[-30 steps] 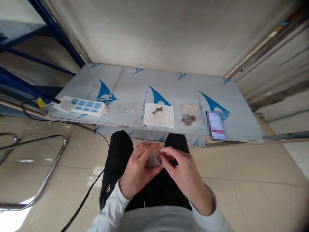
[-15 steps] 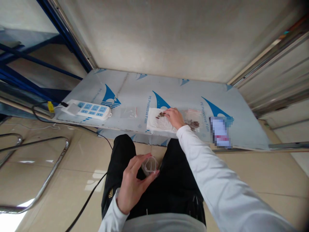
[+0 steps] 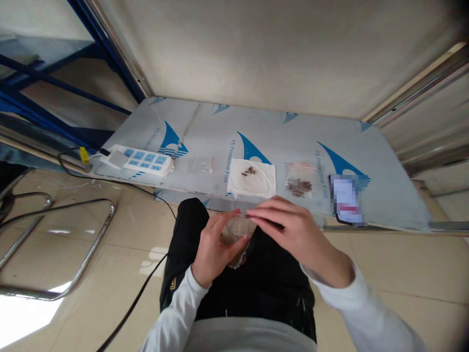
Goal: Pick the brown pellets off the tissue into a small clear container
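Note:
My left hand is curled around a clear, round-mouthed plastic container, held above my lap between thumb and fingers. Whether it is rigid or a soft bag I cannot tell. My right hand is at the container's rim, its fingertips pinched on a small brown piece that is mostly covered. Beyond the hands, several more brown pieces lie on a folded white tissue. Right of the tissue lies a clear zip bag with many brown pieces inside.
A flat clear bag and a white power strip lie left on the film-covered shelf. At its front right edge is a phone. A black cable hangs down by my left leg, near a metal chair frame.
My right hand has come back from the brown pieces on the tissue to the container's mouth. The left hand and container have risen slightly and moved right; the view has shifted a little.

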The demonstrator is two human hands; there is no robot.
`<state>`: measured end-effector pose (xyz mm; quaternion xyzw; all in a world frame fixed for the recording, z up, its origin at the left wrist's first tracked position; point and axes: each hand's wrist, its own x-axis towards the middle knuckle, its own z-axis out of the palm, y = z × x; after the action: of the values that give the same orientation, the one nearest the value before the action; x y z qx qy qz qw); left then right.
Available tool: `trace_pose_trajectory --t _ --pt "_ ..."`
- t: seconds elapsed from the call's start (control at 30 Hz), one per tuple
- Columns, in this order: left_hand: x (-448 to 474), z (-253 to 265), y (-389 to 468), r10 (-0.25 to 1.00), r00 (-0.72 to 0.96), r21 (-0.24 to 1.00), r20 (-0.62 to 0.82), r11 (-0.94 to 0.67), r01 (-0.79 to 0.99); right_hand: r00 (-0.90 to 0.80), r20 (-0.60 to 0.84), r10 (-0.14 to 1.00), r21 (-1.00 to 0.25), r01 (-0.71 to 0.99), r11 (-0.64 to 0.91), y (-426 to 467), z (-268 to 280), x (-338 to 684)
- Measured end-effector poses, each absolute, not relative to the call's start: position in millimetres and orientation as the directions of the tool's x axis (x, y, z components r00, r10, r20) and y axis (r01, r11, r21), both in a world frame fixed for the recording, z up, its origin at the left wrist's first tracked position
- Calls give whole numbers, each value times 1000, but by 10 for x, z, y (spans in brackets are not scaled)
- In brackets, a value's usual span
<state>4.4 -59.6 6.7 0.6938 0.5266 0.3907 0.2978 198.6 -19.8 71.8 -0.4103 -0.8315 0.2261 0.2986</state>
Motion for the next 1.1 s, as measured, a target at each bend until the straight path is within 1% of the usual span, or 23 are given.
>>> trace_pose_trajectory --t 0.1,0.17,0.2,0.23,0.3,0.37,0.43,0.47,0.5,0.57,0.63,0.73,0.83,0.9,0.97,1.0,1.03,1.07,1.1 --pt "108 88 -589 951 170 838 260 -309 450 -633 222 742 -502 578 643 -410 793 1904" --pt "121 87 -607 948 174 842 267 -318 436 -684 174 708 -447 586 676 -414 771 1887" --pt "115 82 -619 949 172 843 264 -314 437 -690 176 702 -460 573 678 -387 753 1896" --pt "104 77 -631 953 166 844 254 -303 443 -679 192 708 -502 552 665 -340 731 1915" --pt "70 63 -655 963 142 844 230 -270 463 -580 250 775 -610 527 591 -180 660 1978" --pt "37 51 -680 971 107 844 213 -238 480 -391 277 878 -664 582 469 76 524 2052" --pt "18 46 -707 975 78 847 209 -220 484 -189 257 948 -628 712 312 398 310 2106" --pt "13 47 -721 975 70 848 209 -217 483 -132 204 970 -587 777 229 560 184 2120" --pt "11 50 -736 975 68 851 210 -216 479 -97 149 984 -542 825 163 708 56 2124" --pt "8 63 -764 974 73 855 215 -224 467 -75 115 990 -506 854 124 935 -174 2110" --pt "3 73 -790 971 82 857 223 -235 458 -70 107 992 -496 861 114 1057 -335 2078" --pt "-8 67 -813 967 87 853 239 -252 456 -47 107 993 -497 862 94 1111 -428 2047" --pt "-13 40 -803 967 89 855 239 -253 453 -16 109 994 -527 847 71 1060 -355 2058" --pt "-11 28 -776 970 89 859 228 -243 451 1 105 994 -563 825 58 908 -204 2068" --pt "-3 26 -739 971 92 861 223 -240 448 0 117 993 -636 768 75 614 24 2058" --pt "4 29 -719 970 96 863 224 -244 442 -5 149 989 -715 691 111 422 156 2046" --pt "14 33 -701 968 101 866 228 -249 434 -42 168 985 -778 608 159 214 288 2028" --pt "27 37 -685 967 106 869 233 -256 423 -101 173 980 -811 551 199 5 411 2006" --pt "43 41 -672 964 112 872 241 -266 411 -174 168 970 -813 532 236 -188 515 1980"
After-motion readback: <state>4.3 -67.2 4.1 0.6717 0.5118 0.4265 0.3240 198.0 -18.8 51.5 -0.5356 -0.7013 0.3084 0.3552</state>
